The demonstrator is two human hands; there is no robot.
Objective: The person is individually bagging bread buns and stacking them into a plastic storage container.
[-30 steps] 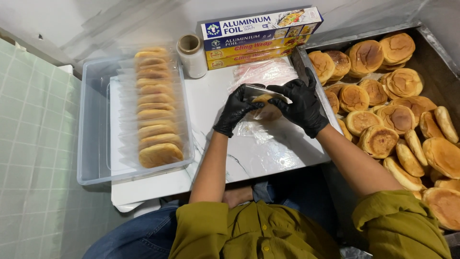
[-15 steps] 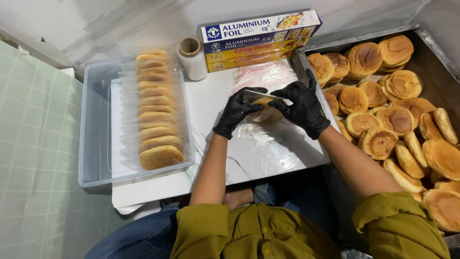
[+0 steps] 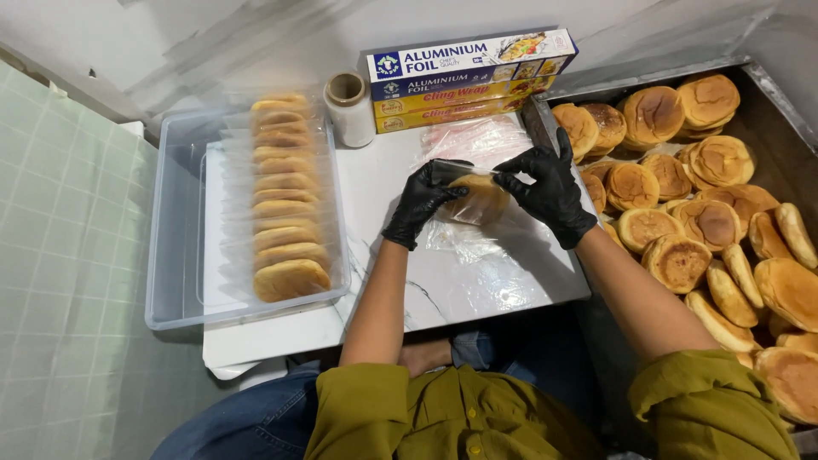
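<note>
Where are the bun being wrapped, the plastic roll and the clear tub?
bun being wrapped (image 3: 480,200), head view, its browned top.
plastic roll (image 3: 350,109), head view, its side.
clear tub (image 3: 175,221), head view, its bare floor.

A tub (image 3: 170,255) of wrapped buns (image 3: 285,204) sits along the surface's (image 3: 383,281) left edge; boxes (image 3: 469,77) and a roll (image 3: 349,106) line the far edge; a tray (image 3: 767,94) of buns (image 3: 682,221) lies beyond the right edge.

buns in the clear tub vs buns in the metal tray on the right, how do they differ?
The buns in the clear tub stand on edge in one neat row, each in clear wrap. The buns in the metal tray lie loose, unwrapped, piled and overlapping, and there are more of them. Both lots are round and golden-brown.
</note>
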